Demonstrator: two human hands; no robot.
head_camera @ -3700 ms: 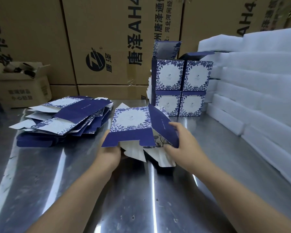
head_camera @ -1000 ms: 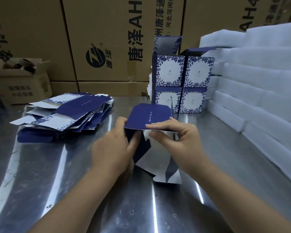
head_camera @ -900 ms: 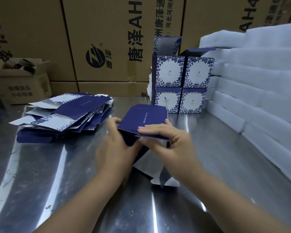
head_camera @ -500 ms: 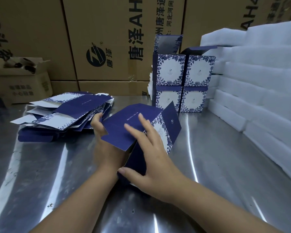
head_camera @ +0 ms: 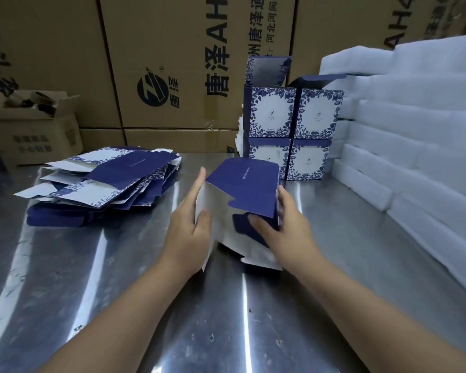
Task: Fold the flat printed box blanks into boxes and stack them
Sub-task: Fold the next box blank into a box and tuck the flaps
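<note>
Half-formed box (head_camera: pixel 242 184): stands at the centre of the steel table (head_camera: pixel 119 278), directly between the two hands. A dark blue panel is uppermost. White inner flaps hang open on the near side, and one lies on the table surface.
Left hand (head_camera: pixel 189 230): set against the box's left side. The fingers run straight up the outer face of the white side flap and the thumb sits on its inner face, so the flap is pinched between them.
Right hand (head_camera: pixel 291 230): set against the box's right wall. The fingers lie up that wall and the thumb crosses onto a blue flap on the near face, gripping the corner between them.
Spacing of hands: apart, with the box filling the gap.
Flat blanks (head_camera: pixel 113 181): a loose fanned pile on the table, left of the left hand and well apart from the box.
Finished boxes (head_camera: pixel 291 130): a two-by-two stack at the back of the table, just behind the half-formed box. The upper pair have their lid flaps raised.
Foam slabs (head_camera: pixel 414 135): white, stacked along the right side.
Shipping cartons (head_camera: pixel 172 63): a printed brown wall behind the table.
Small open carton (head_camera: pixel 33 130): at far left.
</note>
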